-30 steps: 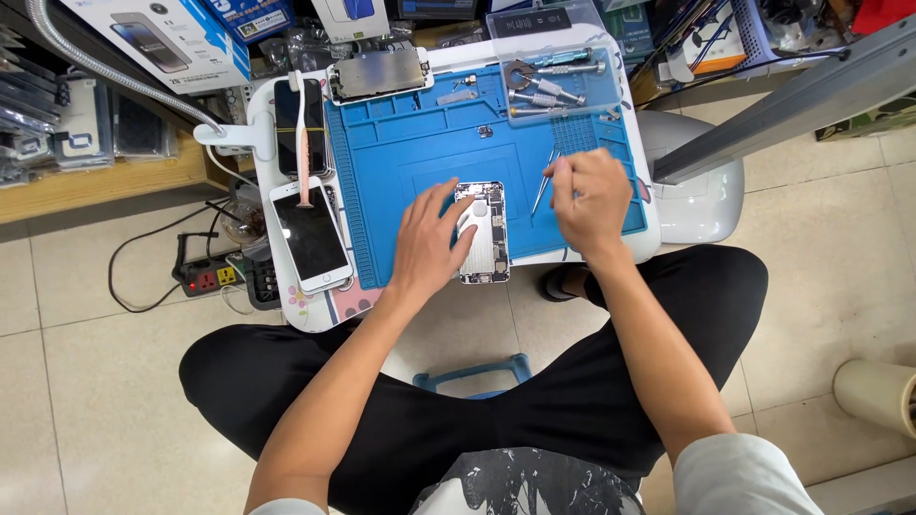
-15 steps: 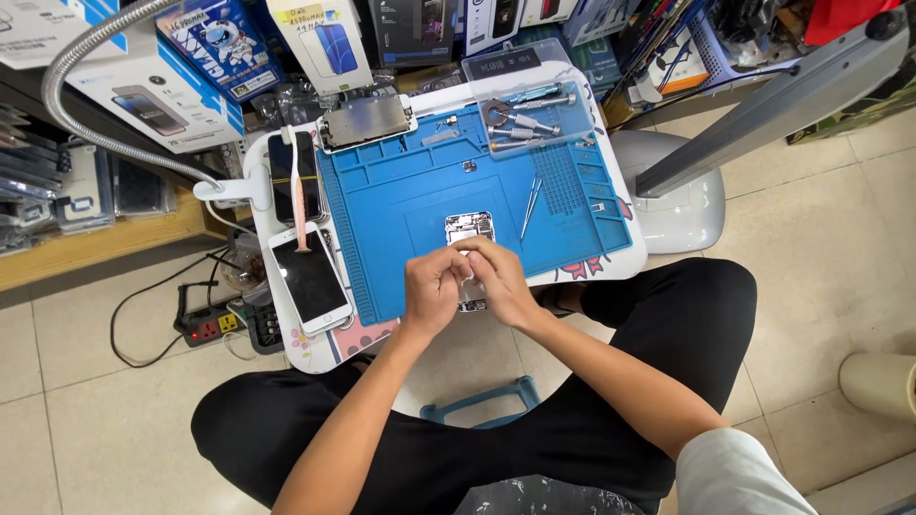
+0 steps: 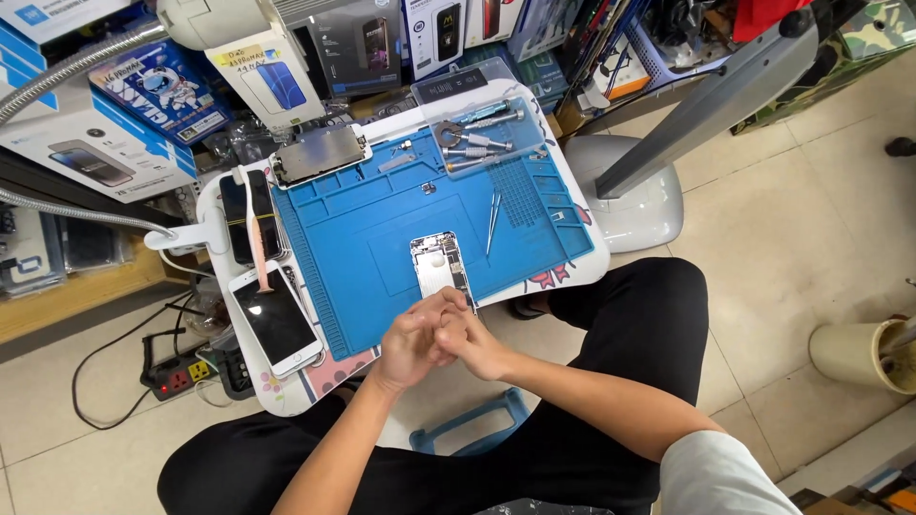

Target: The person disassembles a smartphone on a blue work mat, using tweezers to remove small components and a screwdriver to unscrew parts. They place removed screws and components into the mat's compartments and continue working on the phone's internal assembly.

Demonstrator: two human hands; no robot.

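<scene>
You have two hands in view, your left hand (image 3: 408, 345) and right hand (image 3: 469, 341), pressed together at the near edge of one blue work mat (image 3: 382, 238). One opened phone (image 3: 440, 267) lies on that mat just beyond your fingers. One white phone (image 3: 277, 321) with a dark screen sits near left on the counter (image 3: 286, 396), and one dark phone (image 3: 250, 227) lies beyond it. One detached screen panel (image 3: 319, 154) rests at the mat's far left corner. One pair of tweezers (image 3: 492, 221) lies right of the opened phone. One power strip (image 3: 181, 374) sits on the floor, left.
</scene>
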